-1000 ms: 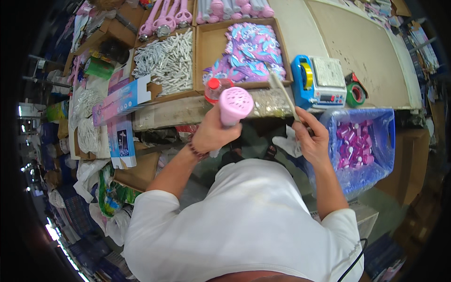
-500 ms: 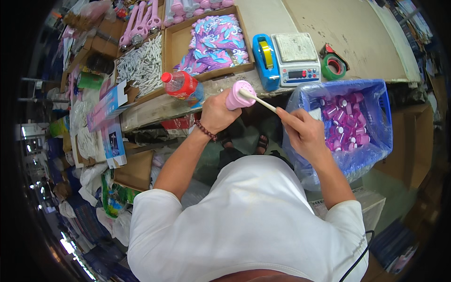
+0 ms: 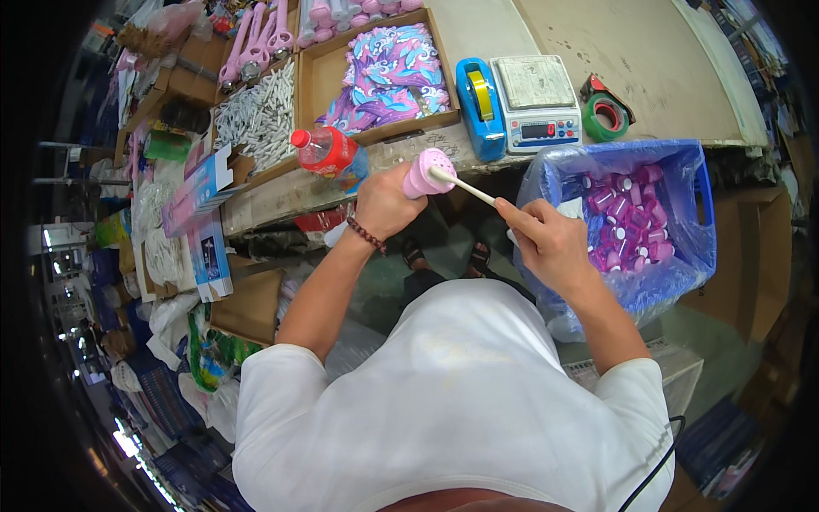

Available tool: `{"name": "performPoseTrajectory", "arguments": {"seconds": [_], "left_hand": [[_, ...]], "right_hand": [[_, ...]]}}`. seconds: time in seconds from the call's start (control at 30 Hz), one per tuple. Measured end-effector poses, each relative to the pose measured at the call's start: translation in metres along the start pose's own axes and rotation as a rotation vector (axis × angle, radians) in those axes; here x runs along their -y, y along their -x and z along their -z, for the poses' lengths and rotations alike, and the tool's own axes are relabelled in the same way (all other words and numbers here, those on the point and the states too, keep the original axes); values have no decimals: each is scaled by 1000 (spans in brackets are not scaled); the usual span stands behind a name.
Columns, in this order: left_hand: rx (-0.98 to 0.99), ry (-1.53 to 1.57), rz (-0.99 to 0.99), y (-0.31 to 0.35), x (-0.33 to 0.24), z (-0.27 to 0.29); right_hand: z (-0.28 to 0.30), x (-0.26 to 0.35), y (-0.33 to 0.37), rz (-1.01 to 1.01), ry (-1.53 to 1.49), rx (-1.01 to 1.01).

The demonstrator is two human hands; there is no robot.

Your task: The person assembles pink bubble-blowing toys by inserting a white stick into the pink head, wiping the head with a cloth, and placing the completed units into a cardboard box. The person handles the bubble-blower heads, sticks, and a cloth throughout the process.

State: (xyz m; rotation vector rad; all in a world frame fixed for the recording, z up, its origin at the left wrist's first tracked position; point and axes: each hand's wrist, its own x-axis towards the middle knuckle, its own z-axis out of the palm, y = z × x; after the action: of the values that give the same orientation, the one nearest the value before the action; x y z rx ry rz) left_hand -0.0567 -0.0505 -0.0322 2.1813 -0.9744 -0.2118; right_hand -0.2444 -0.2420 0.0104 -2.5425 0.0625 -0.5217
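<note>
In front of my body, my left hand [image 3: 388, 203] is closed around a pink plastic part [image 3: 418, 177] with a round face dotted with small holes. My right hand [image 3: 550, 243] pinches a thin white stick [image 3: 469, 188] between thumb and fingers. The stick's far end meets the holed face; whether it goes inside cannot be made out. Just beyond my left hand, a clear bottle [image 3: 328, 154] with a red cap and red label stands at the table's near edge. Beside my right forearm is a blue crate [image 3: 701, 200] lined with clear plastic, holding many small magenta bottles [image 3: 627, 218] with white caps.
A weighing scale [image 3: 539, 94], a blue tape dispenser [image 3: 480, 111] and green tape [image 3: 604, 119] sit on the table. Cardboard trays hold small white parts [image 3: 256, 119], flat purple-blue pieces [image 3: 392, 72] and pink wands [image 3: 256, 47]. Printed boxes [image 3: 200, 213] lie at the left.
Both hands, with the pink part and the stick, have shifted slightly left in the picture. The stick still meets the holed face. Nothing has been let go.
</note>
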Motion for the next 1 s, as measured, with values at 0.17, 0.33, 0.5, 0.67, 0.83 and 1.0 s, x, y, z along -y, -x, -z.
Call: {"name": "performPoseTrajectory", "arguments": {"seconds": [0.17, 0.33, 0.5, 0.67, 0.83, 1.0], "left_hand": [[-35, -67, -27, 5, 6, -1], [-72, -107, -105, 7, 21, 4], [-30, -87, -110, 18, 29, 9], [-27, 18, -140, 20, 28, 14], [-115, 95, -146, 19, 30, 18], [-131, 281, 11, 20, 29, 23]], "right_hand": [[-7, 4, -19, -5, 6, -9], [-5, 2, -28, -23, -99, 51], [-9, 3, -28, -48, -239, 78], [-17, -3, -42, -53, -318, 56], [-21, -1, -38, -103, -424, 97], [-31, 7, -38, -138, -505, 41]]}}
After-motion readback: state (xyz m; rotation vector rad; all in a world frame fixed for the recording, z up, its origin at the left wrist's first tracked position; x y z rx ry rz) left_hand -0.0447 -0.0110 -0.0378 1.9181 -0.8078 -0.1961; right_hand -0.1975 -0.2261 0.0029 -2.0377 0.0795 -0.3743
